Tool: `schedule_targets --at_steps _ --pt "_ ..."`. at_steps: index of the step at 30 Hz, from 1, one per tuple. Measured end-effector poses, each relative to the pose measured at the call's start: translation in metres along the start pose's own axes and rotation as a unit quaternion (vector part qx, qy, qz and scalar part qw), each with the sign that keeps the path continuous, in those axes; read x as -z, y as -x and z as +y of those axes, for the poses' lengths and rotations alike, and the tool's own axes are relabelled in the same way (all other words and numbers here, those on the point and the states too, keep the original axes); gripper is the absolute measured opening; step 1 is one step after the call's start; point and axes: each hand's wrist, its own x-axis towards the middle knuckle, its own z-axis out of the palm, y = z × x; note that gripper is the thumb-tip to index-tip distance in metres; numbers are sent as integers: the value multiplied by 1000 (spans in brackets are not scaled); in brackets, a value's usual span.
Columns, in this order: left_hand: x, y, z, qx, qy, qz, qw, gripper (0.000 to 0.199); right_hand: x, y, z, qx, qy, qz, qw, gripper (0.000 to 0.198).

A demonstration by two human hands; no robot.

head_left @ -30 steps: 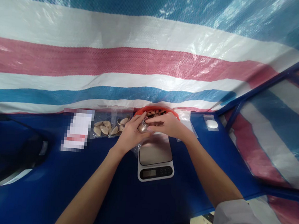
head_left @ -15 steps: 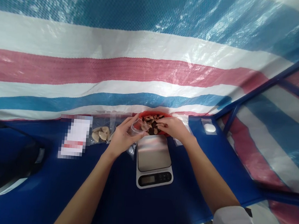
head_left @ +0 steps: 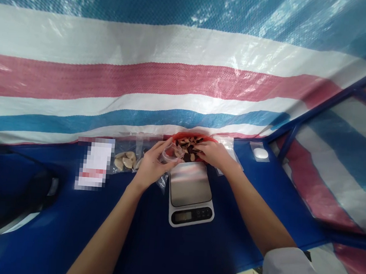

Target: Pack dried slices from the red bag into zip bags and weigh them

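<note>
A red basin (head_left: 205, 137) holds many dried brown and tan slices (head_left: 190, 144) and stands behind the kitchen scale. My left hand (head_left: 154, 164) is closed on a clear plastic bag (head_left: 170, 153), held with its mouth at the basin's left side. My right hand (head_left: 213, 153) reaches into the basin from the right, its fingers curled together among the dried slices; the fingertips are partly hidden. Just in front of both hands lies the white scale (head_left: 192, 218) with a bare steel plate (head_left: 191, 186). Its display is unreadable.
On the blue table (head_left: 149, 244), a bag of pale, thick pieces (head_left: 125, 161) and a blurred-out paper (head_left: 96, 164) lie left. A clear bag (head_left: 228, 147) and a small packet with a white item (head_left: 260, 153) lie right. Striped sheeting (head_left: 143, 83) hangs behind; a black object (head_left: 14, 187) is far left.
The view has shifted slightly. My right hand's fingers have moved a little within the basin, among the slices. My left hand still holds the bag in the same place.
</note>
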Motion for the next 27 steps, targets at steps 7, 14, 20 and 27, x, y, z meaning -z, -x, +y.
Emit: schedule_targets --at_steps 7,14,20,27 --pt "0 0 2 14 4 -7 1000 72 -10 -3 -2 9 1 17 1000 30" --pt "-1 0 2 13 13 -4 1000 72 -2 -2 -5 -41 -11 9 999 27" --pt "-1 2 1 16 14 -5 1000 71 -4 0 -6 -58 -42 30 997 26" --pt "-1 1 0 -6 16 0 1000 69 -11 -1 -4 -80 -123 80 986 21"
